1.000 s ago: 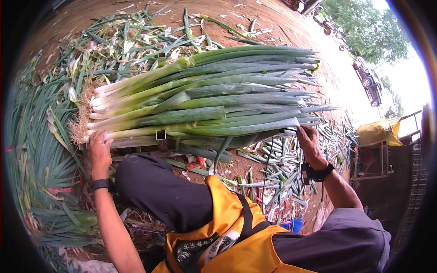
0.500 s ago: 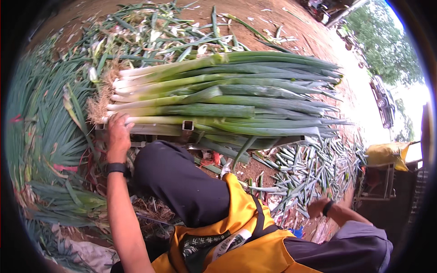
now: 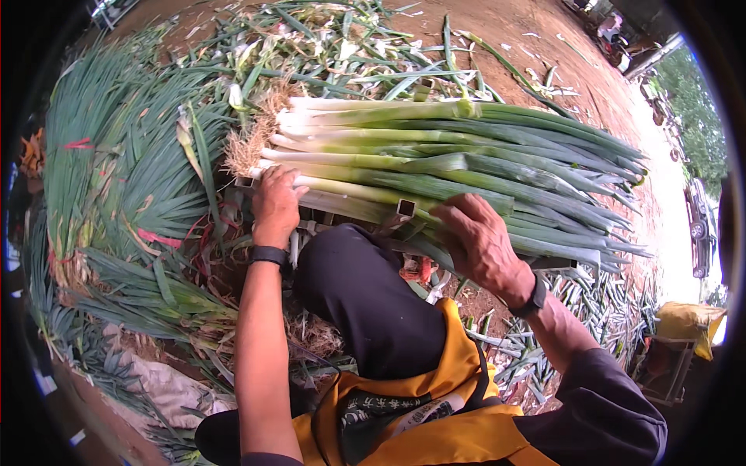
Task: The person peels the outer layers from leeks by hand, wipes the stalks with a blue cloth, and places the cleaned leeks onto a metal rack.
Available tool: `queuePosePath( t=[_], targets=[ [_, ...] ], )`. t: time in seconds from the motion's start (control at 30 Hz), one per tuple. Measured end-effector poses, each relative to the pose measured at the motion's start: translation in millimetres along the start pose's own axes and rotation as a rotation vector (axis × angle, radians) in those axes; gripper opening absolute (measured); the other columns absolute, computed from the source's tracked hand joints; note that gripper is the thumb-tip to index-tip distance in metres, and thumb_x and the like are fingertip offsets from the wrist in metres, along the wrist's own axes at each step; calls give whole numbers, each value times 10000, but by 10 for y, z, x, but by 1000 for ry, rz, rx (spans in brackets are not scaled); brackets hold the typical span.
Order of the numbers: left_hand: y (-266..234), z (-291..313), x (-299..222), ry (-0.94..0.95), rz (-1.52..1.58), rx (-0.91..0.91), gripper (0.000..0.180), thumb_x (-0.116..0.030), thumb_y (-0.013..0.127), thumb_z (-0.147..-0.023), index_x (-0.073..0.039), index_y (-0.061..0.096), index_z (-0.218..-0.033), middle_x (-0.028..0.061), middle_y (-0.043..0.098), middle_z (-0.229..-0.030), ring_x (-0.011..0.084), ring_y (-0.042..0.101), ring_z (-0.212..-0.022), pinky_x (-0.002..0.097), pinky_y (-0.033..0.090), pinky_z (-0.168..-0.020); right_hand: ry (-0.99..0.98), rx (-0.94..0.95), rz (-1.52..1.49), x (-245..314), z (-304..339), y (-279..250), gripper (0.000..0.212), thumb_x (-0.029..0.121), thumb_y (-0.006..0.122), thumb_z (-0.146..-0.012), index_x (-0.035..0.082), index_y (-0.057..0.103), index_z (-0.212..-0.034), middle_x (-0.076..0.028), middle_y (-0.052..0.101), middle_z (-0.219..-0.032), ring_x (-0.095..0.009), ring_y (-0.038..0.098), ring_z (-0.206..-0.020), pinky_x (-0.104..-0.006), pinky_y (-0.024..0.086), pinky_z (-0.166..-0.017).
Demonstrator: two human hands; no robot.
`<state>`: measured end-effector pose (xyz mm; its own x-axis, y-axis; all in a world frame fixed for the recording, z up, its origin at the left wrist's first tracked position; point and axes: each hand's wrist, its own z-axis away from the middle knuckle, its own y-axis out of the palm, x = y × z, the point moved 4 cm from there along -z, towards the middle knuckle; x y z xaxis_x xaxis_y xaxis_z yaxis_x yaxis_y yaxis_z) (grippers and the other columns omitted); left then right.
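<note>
A thick layer of long green onions (image 3: 373, 138) lies side by side on a low metal-framed rack, white root ends to the left and green leaves to the right. At the near edge my left hand (image 3: 276, 203) is closed around the white end of the nearest green onion (image 3: 342, 187), just beside its roots. Farther along, where this stalk turns green, my right hand (image 3: 486, 247) bends its fingers down over it. Its fingertips are partly hidden. Between my hands a square metal post (image 3: 406, 207) of the rack sticks up.
Bundles of untrimmed green onions (image 3: 132, 179) with red ties cover the ground at left. Stripped leaves (image 3: 342, 46) litter the far side, and cut green pieces (image 3: 606, 303) lie at right. My dark-trousered knee (image 3: 350, 272) is close against the rack. A yellow sack (image 3: 688, 326) rests farther right.
My right hand has come up from the lower right, away from the rack, onto the near green onion. My left hand stays at the root end. The view has shifted, moving the scene rightward.
</note>
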<state>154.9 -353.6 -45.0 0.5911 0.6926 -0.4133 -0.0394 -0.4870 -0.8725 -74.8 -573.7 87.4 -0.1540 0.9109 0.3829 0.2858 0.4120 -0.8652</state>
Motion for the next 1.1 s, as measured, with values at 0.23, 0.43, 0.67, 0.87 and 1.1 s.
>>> queuePosePath(
  t=[0.23,0.43,0.67,0.87,1.1],
  targets=[
    [-52,44,30,27,24,-106,343,-184,748,-747,-25,683,-1044,143,626,-1147,322,528,-1162,425,426,-990,-31,-5,108,-261,-92,390,227,86,643,-748,114,696,-967,-68,594,-912,-293,548,-877,-409,428,-783],
    [-28,90,31,77,-78,-57,480,-280,675,-841,-25,595,-1239,153,581,-1288,313,452,-1288,424,296,-1120,-25,25,15,-97,-121,262,241,67,711,-725,70,712,-966,-108,638,-905,-309,601,-859,-401,469,-783],
    [-619,656,371,-157,369,-239,517,-210,656,-874,17,506,-1313,216,555,-1308,353,499,-1249,407,376,-1072,26,147,-274,1117,-293,-271,240,-41,674,-724,-4,677,-962,-154,651,-918,-315,652,-813,-359,524,-739],
    [-1576,2010,1494,-443,488,-280,251,-138,640,-899,5,648,-1105,58,687,-929,117,621,-822,269,496,-786,-541,474,-667,2463,-368,4,323,88,754,-741,2,650,-1034,-125,613,-908,-299,630,-799,-380,523,-686],
    [-2492,3269,1572,-905,614,-313,381,-297,562,-979,30,597,-1171,140,690,-1007,182,664,-915,307,524,-830,-776,301,-608,2872,-677,2306,289,28,686,-767,11,556,-1025,-102,590,-845,-234,570,-684,-363,461,-599]
  ],
)
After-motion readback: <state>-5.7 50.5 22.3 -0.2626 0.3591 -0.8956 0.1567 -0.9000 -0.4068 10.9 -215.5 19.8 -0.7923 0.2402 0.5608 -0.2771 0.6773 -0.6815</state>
